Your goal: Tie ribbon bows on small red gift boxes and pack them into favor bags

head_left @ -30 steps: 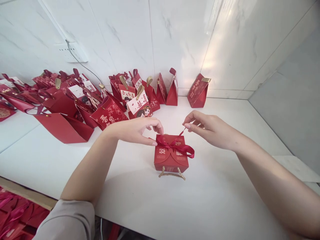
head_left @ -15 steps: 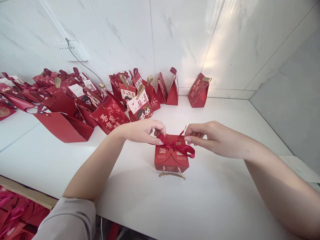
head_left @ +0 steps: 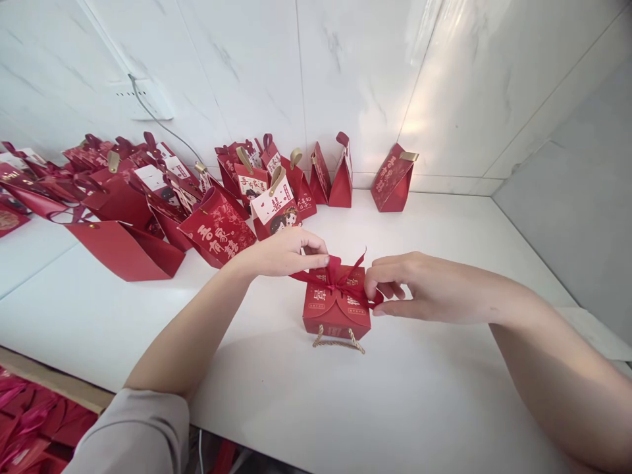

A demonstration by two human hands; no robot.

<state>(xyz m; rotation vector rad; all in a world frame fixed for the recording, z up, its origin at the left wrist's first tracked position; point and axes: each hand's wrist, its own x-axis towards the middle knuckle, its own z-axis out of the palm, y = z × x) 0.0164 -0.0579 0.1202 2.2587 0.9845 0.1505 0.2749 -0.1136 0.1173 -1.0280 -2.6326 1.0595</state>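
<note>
A small red gift box (head_left: 336, 315) with gold characters and a gold rope handle (head_left: 338, 342) lies on the white counter (head_left: 395, 408). A dark red ribbon (head_left: 340, 282) is tied in a bow across its top. My left hand (head_left: 281, 253) pinches the bow's left loop at the box's upper left corner. Pressed against the box's right side, my right hand (head_left: 409, 286) has its fingers closed on the bow's right loop.
Many red gift bags (head_left: 217, 227) and boxes stand and lie along the back wall on the left and centre. One red bag (head_left: 392, 178) stands apart at the back right. A wall socket with a cable (head_left: 143, 102) is up left. More red ribbons fill a box at bottom left (head_left: 29, 428).
My right hand has come down and left from above the box to the bow's right loop. My left hand shifted slightly right, still pinching the ribbon. The bow has tightened.
</note>
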